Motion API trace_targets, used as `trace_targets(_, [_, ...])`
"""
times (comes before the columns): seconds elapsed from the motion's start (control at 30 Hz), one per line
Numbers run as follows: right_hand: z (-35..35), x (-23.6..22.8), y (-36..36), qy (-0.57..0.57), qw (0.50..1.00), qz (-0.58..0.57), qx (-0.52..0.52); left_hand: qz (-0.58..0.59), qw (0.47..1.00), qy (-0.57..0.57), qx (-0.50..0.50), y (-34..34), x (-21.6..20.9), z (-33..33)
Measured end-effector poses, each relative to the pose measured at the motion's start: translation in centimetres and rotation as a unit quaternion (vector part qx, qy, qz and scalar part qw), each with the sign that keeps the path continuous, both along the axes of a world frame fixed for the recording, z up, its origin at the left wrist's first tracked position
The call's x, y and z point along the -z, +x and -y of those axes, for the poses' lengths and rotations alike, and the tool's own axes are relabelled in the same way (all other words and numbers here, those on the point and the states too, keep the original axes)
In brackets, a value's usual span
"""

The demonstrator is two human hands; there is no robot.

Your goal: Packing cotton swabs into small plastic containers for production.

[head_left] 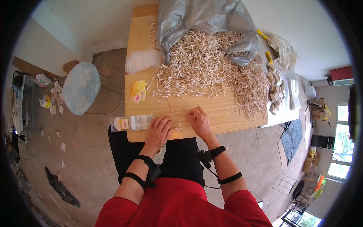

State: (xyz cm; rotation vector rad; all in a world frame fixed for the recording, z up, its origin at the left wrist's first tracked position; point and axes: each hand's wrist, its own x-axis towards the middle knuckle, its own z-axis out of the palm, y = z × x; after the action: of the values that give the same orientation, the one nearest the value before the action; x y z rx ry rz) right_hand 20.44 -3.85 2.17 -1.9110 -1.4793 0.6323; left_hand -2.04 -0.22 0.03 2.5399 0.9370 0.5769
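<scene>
Near the front edge of the wooden table, my left hand (158,130) is closed over a few cotton swabs (176,126), whose tips stick out to its right. Beside it on the left lies a clear plastic packet (126,123) with swabs and a yellow label inside; its printed end reaches toward my fingers. My right hand (199,120) has its fingers bent and pressed together around a swab (183,114) pointing left. A large heap of loose cotton swabs (200,64) covers the table beyond both hands. Single swabs lie between the heap and my hands.
A grey plastic bag (206,15) drapes over the heap's far side. Yellow cards (138,91) and clear plastic sleeves (143,60) lie at the table's left. Several small bundles (276,89) sit on a white surface at right. A round-topped stool (81,89) stands left.
</scene>
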Motion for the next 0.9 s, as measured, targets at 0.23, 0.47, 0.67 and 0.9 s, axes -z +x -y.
trace_targets(0.23, [0.1,0.4,0.2,0.101,0.992,0.076,-0.027,0.006,1.0,-0.006,0.004,0.0,-0.3,0.0])
trace_targets(0.47, [1.1,1.7,-2.2,0.108,0.99,0.087,0.01,-0.002,1.0,-0.005,0.003,0.0,-0.1,0.1])
trace_targets(0.67, [0.5,1.3,-4.8,0.068,0.997,0.028,-0.028,-0.042,0.996,0.077,0.011,-0.2,0.0,0.0])
trace_targets(0.9, [-5.3,1.2,-5.5,-0.015,0.994,0.107,0.019,-0.062,0.995,0.076,0.003,0.0,0.8,0.6])
